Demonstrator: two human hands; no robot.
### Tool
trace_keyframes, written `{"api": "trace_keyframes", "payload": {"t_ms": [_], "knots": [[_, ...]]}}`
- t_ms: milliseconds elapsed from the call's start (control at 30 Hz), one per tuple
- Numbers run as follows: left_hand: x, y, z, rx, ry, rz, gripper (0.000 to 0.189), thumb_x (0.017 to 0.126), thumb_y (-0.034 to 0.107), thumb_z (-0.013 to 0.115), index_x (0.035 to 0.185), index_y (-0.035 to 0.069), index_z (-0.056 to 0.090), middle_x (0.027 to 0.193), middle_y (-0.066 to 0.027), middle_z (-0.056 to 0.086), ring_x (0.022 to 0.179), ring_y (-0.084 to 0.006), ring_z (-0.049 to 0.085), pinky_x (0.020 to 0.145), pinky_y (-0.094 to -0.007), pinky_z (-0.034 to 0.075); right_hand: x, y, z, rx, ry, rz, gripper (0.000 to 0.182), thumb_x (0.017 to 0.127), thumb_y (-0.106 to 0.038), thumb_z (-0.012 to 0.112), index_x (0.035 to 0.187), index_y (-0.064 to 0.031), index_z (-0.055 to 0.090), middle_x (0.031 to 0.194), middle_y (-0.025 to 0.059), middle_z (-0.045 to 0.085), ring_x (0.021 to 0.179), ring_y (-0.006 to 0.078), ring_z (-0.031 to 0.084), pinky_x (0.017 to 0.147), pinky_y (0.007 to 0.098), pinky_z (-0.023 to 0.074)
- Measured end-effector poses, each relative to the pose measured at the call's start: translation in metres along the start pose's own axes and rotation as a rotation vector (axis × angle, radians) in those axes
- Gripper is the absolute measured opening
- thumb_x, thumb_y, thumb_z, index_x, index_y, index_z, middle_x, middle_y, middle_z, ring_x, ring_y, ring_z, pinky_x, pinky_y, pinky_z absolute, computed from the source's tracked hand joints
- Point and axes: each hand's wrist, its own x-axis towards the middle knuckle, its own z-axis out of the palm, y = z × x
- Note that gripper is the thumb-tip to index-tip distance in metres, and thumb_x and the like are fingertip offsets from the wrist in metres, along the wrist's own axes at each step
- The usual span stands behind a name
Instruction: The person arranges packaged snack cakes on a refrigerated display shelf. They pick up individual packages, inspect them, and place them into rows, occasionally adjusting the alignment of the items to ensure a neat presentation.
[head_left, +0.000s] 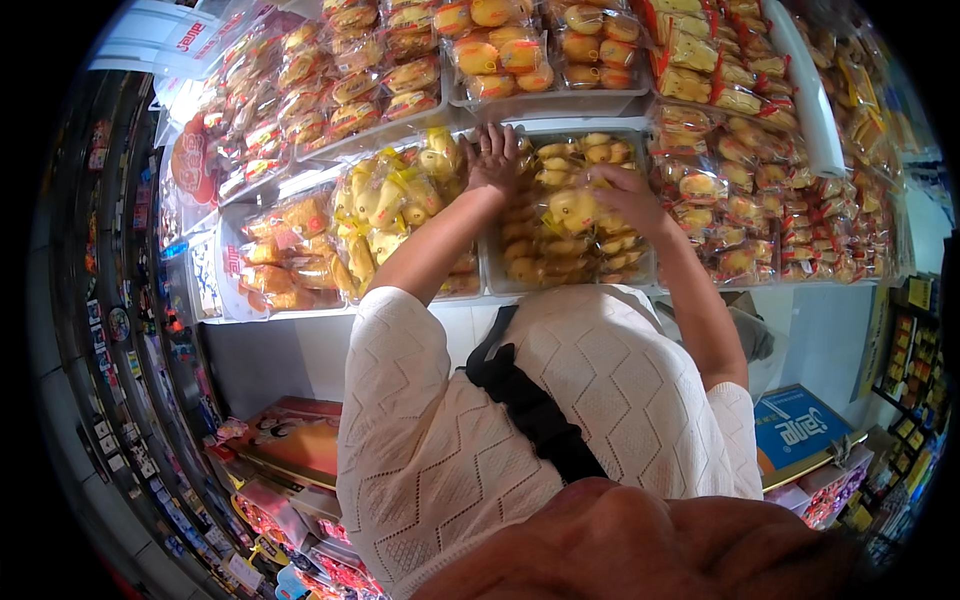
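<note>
My left hand (492, 159) lies palm down with its fingers apart, over the border between two trays; it holds nothing that I can see. Under its left side is a heap of yellow animal-shaped breads (386, 196) in clear bags with yellow ends. My right hand (628, 196) is blurred, above the grey plastic tray (491, 262) in front of me. Its fingertips meet the right side of a bagged yellow bread (571, 210) on top of the rows; whether they grip it is unclear. Rows of small bagged buns (551, 251) fill the tray beneath.
Bagged golden pastries (281, 244) stand in a tray at the left. Round packaged buns (499, 56) fill trays at the back. Red-and-clear wrapped breads (739, 195) crowd the right side, beside a white tubular bar (806, 90). Shelves of goods (139, 322) run along the left.
</note>
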Motion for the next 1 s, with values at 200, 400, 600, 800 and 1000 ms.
{"api": "trace_keyframes", "payload": {"t_ms": [200, 400, 600, 800, 1000], "knots": [[-0.020, -0.003, -0.016, -0.165, 0.118, 0.058, 0.086, 0.087, 0.038, 0.061, 0.156, 0.007, 0.019, 0.159, -0.0241, 0.021, 0.149, -0.0432, 0.015, 0.116, -0.0657, 0.011, -0.074, -0.012, 0.007, 0.420, 0.292, 0.151, 0.013, 0.089, -0.006, 0.064, 0.100, -0.0074, 0.071, 0.072, -0.0071, 0.057, 0.060, 0.0017, 0.044, 0.053, 0.0195, 0.0338], [-0.072, 0.009, -0.061, -0.452, -0.110, 0.518, 0.050, 0.074, 0.022, 0.073, 0.120, 0.006, 0.059, 0.114, -0.0161, 0.061, 0.109, -0.0349, 0.060, 0.094, -0.0472, 0.047, -0.106, 0.010, -0.003, 0.543, 0.321, -0.046, 0.005, 0.089, -0.006, 0.067, 0.094, -0.0047, 0.069, 0.075, -0.0055, 0.057, 0.056, 0.0007, 0.042, 0.047, 0.0179, 0.0283], [-0.117, 0.028, -0.046, -0.391, -0.284, 0.794, 0.054, 0.073, 0.032, 0.078, 0.120, 0.010, 0.061, 0.110, -0.0121, 0.063, 0.102, -0.0326, 0.064, 0.086, -0.0442, 0.052, -0.116, 0.001, 0.009, 0.420, 0.379, 0.014, 0.008, 0.092, -0.009, 0.068, 0.095, -0.0019, 0.069, 0.080, -0.0013, 0.062, 0.058, 0.0044, 0.054, 0.048, 0.0201, 0.0438], [-0.123, 0.034, -0.012, -0.371, -0.051, 0.730, 0.060, 0.076, 0.040, 0.078, 0.125, 0.012, 0.058, 0.118, -0.0120, 0.060, 0.105, -0.0340, 0.063, 0.089, -0.0461, 0.049, -0.120, 0.009, 0.013, 0.349, 0.318, 0.027, 0.012, 0.092, -0.010, 0.067, 0.099, -0.0004, 0.067, 0.079, 0.0001, 0.063, 0.058, 0.0064, 0.057, 0.048, 0.0219, 0.0468], [-0.127, 0.037, 0.000, -0.414, 0.119, 0.640, 0.053, 0.070, 0.035, 0.077, 0.114, 0.011, 0.061, 0.107, -0.0123, 0.061, 0.100, -0.0312, 0.062, 0.088, -0.0466, 0.046, -0.123, 0.011, 0.016, 0.305, 0.347, 0.077, 0.013, 0.092, -0.009, 0.067, 0.102, 0.0004, 0.066, 0.074, 0.0005, 0.062, 0.055, 0.0070, 0.057, 0.049, 0.0221, 0.0473]]}}
